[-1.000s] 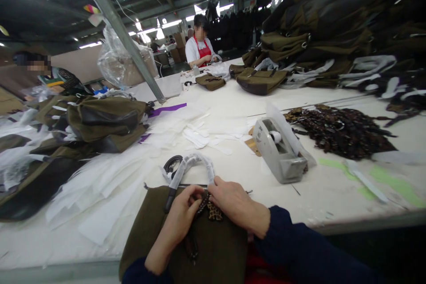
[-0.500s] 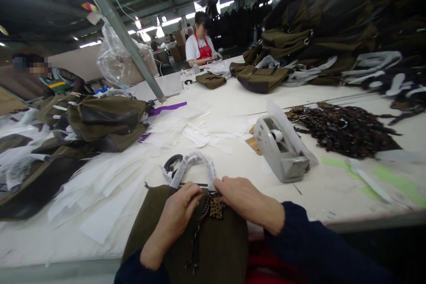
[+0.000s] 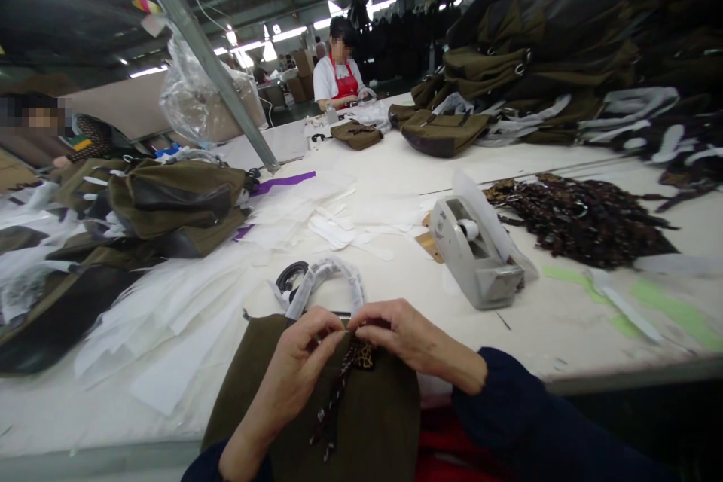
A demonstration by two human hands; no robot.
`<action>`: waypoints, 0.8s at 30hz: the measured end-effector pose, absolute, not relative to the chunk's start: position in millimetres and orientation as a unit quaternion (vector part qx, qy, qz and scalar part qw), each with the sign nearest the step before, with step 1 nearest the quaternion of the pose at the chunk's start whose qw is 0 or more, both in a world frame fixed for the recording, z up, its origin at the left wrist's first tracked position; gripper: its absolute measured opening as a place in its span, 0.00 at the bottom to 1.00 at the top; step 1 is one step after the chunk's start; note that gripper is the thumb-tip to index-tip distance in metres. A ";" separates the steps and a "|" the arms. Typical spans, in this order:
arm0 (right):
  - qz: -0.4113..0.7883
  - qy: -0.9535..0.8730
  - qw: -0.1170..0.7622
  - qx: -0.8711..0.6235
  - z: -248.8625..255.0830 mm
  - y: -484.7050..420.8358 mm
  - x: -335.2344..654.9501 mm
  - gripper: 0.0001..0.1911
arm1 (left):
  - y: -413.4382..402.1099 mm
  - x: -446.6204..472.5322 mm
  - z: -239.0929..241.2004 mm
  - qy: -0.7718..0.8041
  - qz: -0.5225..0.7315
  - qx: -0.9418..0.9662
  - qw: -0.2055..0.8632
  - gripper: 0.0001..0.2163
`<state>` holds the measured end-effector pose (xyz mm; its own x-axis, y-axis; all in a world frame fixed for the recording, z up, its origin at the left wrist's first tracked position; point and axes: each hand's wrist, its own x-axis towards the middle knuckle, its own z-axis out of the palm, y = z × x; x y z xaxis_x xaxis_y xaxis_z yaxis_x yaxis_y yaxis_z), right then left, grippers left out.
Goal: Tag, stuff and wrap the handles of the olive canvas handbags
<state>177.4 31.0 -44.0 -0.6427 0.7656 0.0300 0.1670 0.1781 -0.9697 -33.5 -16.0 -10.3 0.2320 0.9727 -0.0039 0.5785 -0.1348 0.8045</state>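
An olive-brown bag (image 3: 373, 422) lies at the table's near edge, its wrapped white handle (image 3: 327, 279) arching up behind my hands. My left hand (image 3: 299, 369) and my right hand (image 3: 398, 335) meet at the bag's top edge, fingertips pinched together on a leopard-print tassel charm (image 3: 361, 355). The charm's dark cords (image 3: 330, 410) hang down over the bag's front. Both hands are closed in a pinch.
A grey tape dispenser (image 3: 471, 252) stands right of the bag, a heap of leopard charms (image 3: 581, 218) beyond it. White paper sheets (image 3: 186, 309) and olive bags (image 3: 169, 203) fill the left. Stacked bags (image 3: 542, 22) rise at the back right. A person in a red apron (image 3: 339, 75) works far off.
My fingers have lifted from lying over the bag's top into a fingertip pinch on the charm. The charm's cords have swung slightly left.
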 end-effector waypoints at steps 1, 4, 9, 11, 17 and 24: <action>0.591 -0.689 0.273 -0.317 -47.9 30.7 174.3 0.09 | -15.1 -33.6 -11.2 0.556 0.284 0.691 0.365 0.08; 0.657 -0.630 0.267 -0.317 -56.1 31.7 171.4 0.09 | -10.2 -37.1 -19.1 0.568 0.293 0.655 0.402 0.07; 0.635 -0.638 0.259 -0.350 -57.9 35.4 173.4 0.08 | 0.2 -35.8 -46.7 0.553 0.259 0.689 0.391 0.07; 0.596 -0.669 0.266 -0.355 -56.8 36.0 170.8 0.07 | 2.4 -30.5 -56.5 0.550 0.259 0.686 0.399 0.06; 0.388 -0.848 0.150 -0.328 -47.8 34.8 156.7 0.05 | 7.4 -25.4 -63.8 0.542 0.261 0.690 0.403 0.02; 0.204 -0.906 0.015 -0.370 -31.6 37.5 157.5 0.08 | 23.9 -28.2 -58.9 0.525 0.256 0.698 0.415 0.02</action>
<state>157.5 37.5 -31.6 -0.7253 0.6772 -0.1240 0.6648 0.6421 -0.3817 -28.2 23.9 -58.9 0.3174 0.9451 -0.0779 0.5200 -0.1047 0.8477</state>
